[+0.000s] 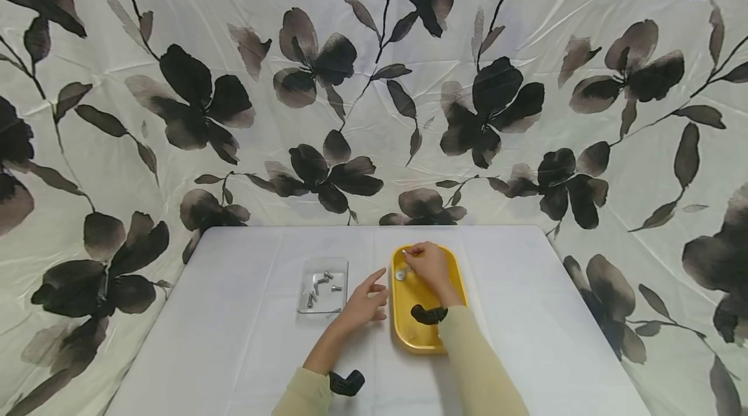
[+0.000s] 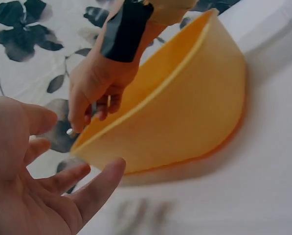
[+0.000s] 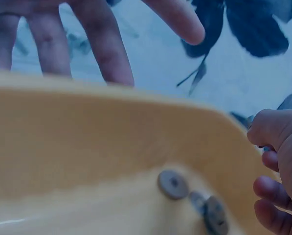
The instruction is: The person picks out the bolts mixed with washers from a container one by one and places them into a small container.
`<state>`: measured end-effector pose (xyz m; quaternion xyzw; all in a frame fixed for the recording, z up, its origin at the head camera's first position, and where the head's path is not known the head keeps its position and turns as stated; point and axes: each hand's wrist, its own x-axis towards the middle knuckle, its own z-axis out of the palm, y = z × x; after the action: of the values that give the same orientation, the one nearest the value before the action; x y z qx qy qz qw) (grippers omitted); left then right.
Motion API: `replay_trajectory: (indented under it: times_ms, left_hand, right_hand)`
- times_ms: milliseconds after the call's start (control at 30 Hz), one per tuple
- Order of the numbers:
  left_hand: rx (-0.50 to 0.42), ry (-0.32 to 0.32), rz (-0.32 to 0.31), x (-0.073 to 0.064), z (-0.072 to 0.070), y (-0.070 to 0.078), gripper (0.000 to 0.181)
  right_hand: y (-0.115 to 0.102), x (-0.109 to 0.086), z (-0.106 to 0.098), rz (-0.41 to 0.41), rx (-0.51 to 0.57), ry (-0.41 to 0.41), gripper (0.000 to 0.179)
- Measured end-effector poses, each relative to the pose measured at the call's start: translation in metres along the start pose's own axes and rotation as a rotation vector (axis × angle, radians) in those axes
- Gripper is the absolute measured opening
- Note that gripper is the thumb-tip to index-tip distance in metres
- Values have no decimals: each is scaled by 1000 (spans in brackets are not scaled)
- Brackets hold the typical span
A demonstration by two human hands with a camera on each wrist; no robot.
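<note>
My right hand (image 1: 429, 265) is over the far left part of a deep yellow tray (image 1: 417, 342). Between its thumb and fingertip it pinches a small pale, shiny piece (image 2: 70, 131), mostly covered by the fingers, so its kind is unclear. Inside the tray, below that hand, lie round metal washers (image 3: 173, 184), two clearly visible, with a smaller shiny piece (image 3: 197, 200) between them. Just left of the tray is my left hand (image 1: 365, 304), its fingers spread and holding nothing; in the left wrist view they are apart from the tray's wall.
A clear square container (image 1: 300, 286) with several metal screws (image 1: 336, 288) stands left of the left hand. Both stand on a table with a white cloth (image 1: 234, 338). Behind it hangs a flower-patterned sheet (image 1: 421, 117). Each wrist wears a black strap-on mount (image 1: 347, 383).
</note>
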<state>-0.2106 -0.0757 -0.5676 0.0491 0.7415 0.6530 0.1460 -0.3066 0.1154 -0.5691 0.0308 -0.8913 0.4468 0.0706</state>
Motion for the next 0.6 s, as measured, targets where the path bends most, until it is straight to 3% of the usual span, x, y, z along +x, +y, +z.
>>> replay_trajectory:
  times_ms: [167, 367, 600]
  left_hand:
    - [12, -1, 19, -4, -20, 15, 51]
    - [59, 53, 30, -8, -45, 33, 48]
    - [71, 55, 70, -19, -83, 35, 50]
  right_hand:
    - [-20, 4, -8, -35, 3, 11, 8]
    - [-42, 9, -12, -82, -19, 12, 8]
    - [-70, 9, 3, -130, -7, -21, 6]
